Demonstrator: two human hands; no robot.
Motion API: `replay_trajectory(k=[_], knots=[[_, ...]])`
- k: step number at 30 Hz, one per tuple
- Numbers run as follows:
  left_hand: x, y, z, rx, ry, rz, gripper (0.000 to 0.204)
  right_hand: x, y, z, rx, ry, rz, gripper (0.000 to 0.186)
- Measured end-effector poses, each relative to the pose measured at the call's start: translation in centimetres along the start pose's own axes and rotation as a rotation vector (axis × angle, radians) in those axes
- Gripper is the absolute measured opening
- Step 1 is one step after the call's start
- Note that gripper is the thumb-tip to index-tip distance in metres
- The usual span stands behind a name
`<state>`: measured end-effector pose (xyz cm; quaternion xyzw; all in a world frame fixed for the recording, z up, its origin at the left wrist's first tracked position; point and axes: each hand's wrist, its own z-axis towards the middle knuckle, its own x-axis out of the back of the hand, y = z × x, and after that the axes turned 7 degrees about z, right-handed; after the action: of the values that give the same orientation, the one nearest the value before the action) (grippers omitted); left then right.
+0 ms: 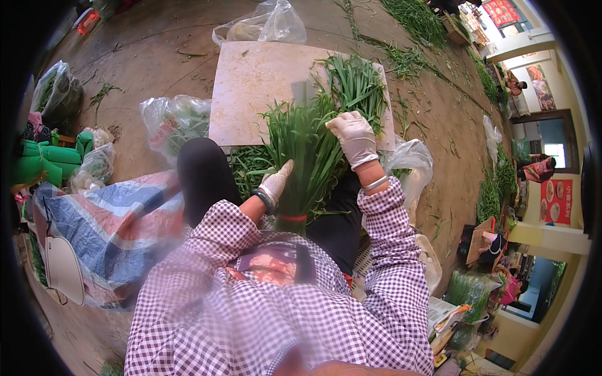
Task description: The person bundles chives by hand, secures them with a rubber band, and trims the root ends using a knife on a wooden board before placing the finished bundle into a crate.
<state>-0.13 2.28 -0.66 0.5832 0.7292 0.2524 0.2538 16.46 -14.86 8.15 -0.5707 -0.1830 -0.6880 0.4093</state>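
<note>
A bunch of long green leafy stalks stands upright in front of my body, a red band around its lower end. My left hand, in a pale glove, is closed around the bunch's left side, thumb up along the stalks. At the bunch's upper right, my gloved right hand is raised with its fingers curled together against the leaf tips; whatever is between them is hidden. Beyond it, more cut greens lie on a pale board. Loose greens also show beneath the board's near edge, beside my left knee.
Clear plastic bags sit left of the board, and others behind it and at its right. A striped woven sheet spreads at my left. Heaps of greens lie along the right, near several other people.
</note>
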Motion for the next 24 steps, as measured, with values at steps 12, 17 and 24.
replay_trajectory(k=[12, 17, 24], knots=[[1.0, 0.7, 0.9, 0.092, -0.133, -0.600, 0.063, 0.6, -6.9, -5.6, -0.700, -0.248, 0.578, 0.107], [-2.1, 2.7, -0.8, -0.372, -0.365, -0.367, 0.082, -9.5, -8.5, -9.6, -0.647, 0.093, 1.266, 0.080], [0.0, 0.1, -0.4, -0.671, 0.442, 0.488, 0.075, -9.1, -5.3, -11.6, -1.238, 0.095, 1.880, 0.026]])
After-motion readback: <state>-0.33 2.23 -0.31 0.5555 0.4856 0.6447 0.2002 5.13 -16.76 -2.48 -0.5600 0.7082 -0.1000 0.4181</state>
